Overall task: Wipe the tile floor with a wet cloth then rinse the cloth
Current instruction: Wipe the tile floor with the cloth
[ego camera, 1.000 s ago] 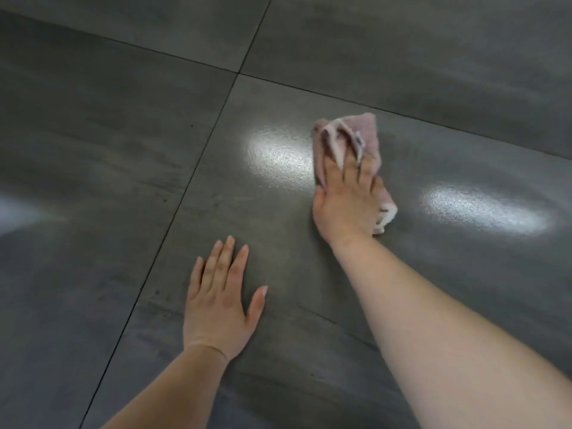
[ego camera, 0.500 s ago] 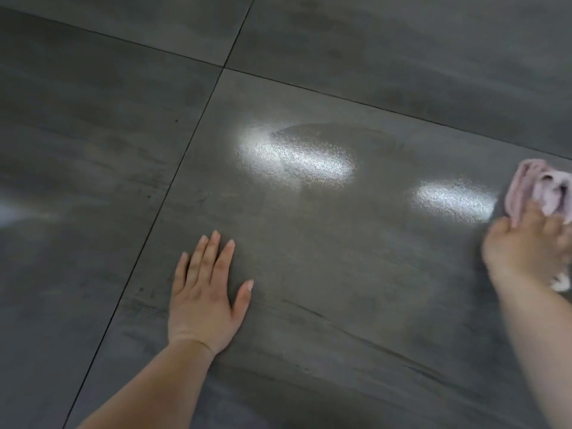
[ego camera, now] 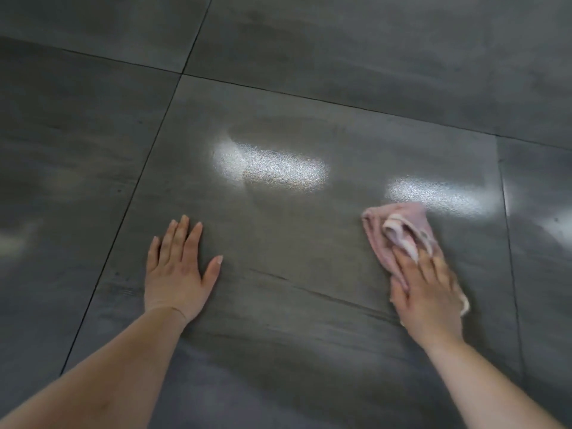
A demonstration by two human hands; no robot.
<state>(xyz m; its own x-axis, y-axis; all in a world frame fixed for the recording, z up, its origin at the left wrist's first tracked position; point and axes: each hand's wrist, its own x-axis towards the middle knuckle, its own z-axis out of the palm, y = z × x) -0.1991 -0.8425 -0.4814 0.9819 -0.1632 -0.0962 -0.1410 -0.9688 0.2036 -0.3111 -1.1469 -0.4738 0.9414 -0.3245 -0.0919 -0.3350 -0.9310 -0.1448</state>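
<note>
The pink cloth (ego camera: 393, 239) lies bunched up on the gray tile floor (ego camera: 294, 308), on the right side of the big middle tile, just under a bright patch of light (ego camera: 433, 195). The right hand (ego camera: 428, 294) lies on top of the near part of the cloth and presses it down. Its fingers look laid out flat over the folds, not curled around them, but they are a bit blurry, so the fine detail is hard to see. The left hand (ego camera: 178, 274) is well apart from the cloth. It rests flat on the same tile with its fingers spread and holds nothing — it looks like it props the person up.

The cloth looks soft, thin and floppy, and probably light even when wet. It bends and folds any way it is pushed, so it will likely slide along under a flat palm. A wet cloth may also slip out from under the fingers, so pressing on the thick bunched middle seems best. To lift it for rinsing, a good spot to grab is likely the raised fold at the far end (ego camera: 399, 226) — there is loose cloth there to pinch.
</note>
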